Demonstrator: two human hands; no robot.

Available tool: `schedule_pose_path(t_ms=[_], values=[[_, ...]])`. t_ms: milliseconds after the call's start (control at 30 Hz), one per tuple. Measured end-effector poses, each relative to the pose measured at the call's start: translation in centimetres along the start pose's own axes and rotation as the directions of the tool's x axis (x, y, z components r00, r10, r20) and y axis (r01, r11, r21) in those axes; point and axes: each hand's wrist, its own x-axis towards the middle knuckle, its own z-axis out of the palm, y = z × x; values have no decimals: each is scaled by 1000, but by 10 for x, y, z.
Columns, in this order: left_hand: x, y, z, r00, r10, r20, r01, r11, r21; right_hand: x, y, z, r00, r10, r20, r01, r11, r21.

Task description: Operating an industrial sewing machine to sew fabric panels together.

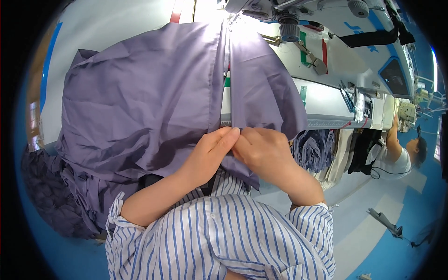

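A large piece of purple-grey fabric [140,93] spreads over the sewing machine table and hangs off its front edge. Its two edges run side by side up to the sewing machine's needle area [229,21], with a narrow gap between them. At the near end of that gap, my left hand [210,151] pinches the fabric with its fingers closed. My right hand [261,149] is closed on the fabric just beside it, and the hands touch at the thumbs. The fingertips are partly hidden, so the exact fold they grip cannot be seen.
A ruler strip [326,122] lines the table's front edge. Scissors or tweezers [346,95] lie at the right. More purple fabric [51,196] is heaped at the lower left. Bundled cloth [312,149] hangs on the right, where another person [396,154] sits at a machine.
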Motion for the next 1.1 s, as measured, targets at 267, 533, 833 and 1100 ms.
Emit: schedule_pose_path(t_ms=[267, 533, 833, 1100], values=[[-6, -20, -4, 987, -156, -42, 157, 987, 35, 16, 35, 17, 990, -21, -139, 76, 911, 406], [3, 64, -34, 766, 535, 356, -439, 32, 898, 19, 47, 22, 983, -153, -99, 174, 952, 252], [31, 96, -64, 686, 194, 701, -638, -304, 708, 18, 51, 35, 955, -126, -268, 181, 965, 191], [17, 69, -66, 618, 436, 654, -665, -155, 731, 20, 53, 34, 920, -126, -372, 218, 952, 215]])
